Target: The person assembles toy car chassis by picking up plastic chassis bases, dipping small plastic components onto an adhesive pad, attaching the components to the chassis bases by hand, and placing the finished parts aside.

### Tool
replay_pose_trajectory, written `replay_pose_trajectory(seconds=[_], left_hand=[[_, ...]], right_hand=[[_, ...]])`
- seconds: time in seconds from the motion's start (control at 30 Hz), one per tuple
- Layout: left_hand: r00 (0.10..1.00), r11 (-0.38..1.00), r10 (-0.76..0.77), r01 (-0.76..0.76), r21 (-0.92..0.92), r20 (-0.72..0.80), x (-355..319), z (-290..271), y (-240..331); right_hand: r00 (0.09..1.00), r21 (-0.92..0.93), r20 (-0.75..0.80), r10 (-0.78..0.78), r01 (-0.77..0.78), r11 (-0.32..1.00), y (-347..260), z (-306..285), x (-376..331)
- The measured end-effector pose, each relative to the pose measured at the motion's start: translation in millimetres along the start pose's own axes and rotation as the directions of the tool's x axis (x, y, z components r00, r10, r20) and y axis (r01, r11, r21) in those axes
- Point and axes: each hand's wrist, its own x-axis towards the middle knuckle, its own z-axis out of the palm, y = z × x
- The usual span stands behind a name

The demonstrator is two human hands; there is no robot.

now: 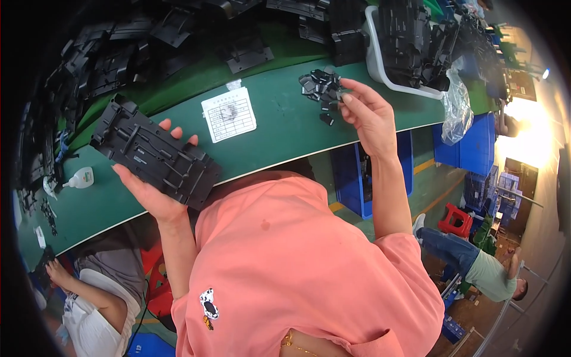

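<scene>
A black molded plastic housing [151, 152] rests tilted in my left hand [151, 193], whose fingers wrap round it from beneath and behind. Its upper face shows ribs, bars and raised corners. My right hand [369, 113] is at a small heap of black plastic pieces [318, 83] on the green table [279, 134]. Thumb and forefinger pinch together at the heap's right edge; a small dark piece seems to be between them, too small to make out. A few loose pieces lie just below the heap.
A printed paper form [231, 116] lies between my hands. Beyond it are stacked black housings [247, 53]. At right stands a white bin [377, 65] of black parts, with a clear plastic bag [457, 107] over the edge. A small white bottle [80, 178] and a co-worker's hand [57, 273] are at left.
</scene>
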Motion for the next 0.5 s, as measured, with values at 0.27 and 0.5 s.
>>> replay_pose_trajectory(seconds=[0.27, 0.5], left_hand=[[1.0, 1.0, 0.005, -0.005, -0.014, 0.004, 2.0, -2.1, -0.8], [1.0, 0.997, -0.022, 0.022, -0.069, 0.006, 0.0, -0.4, 0.5]], right_hand=[[0.969, 0.165, 0.236, 0.07, -0.111, 0.98, -8.0, 24.5, -6.4], [0.964, 0.049, 0.266, 0.01, -0.024, 0.999, -11.5, 43.0, -9.8]])
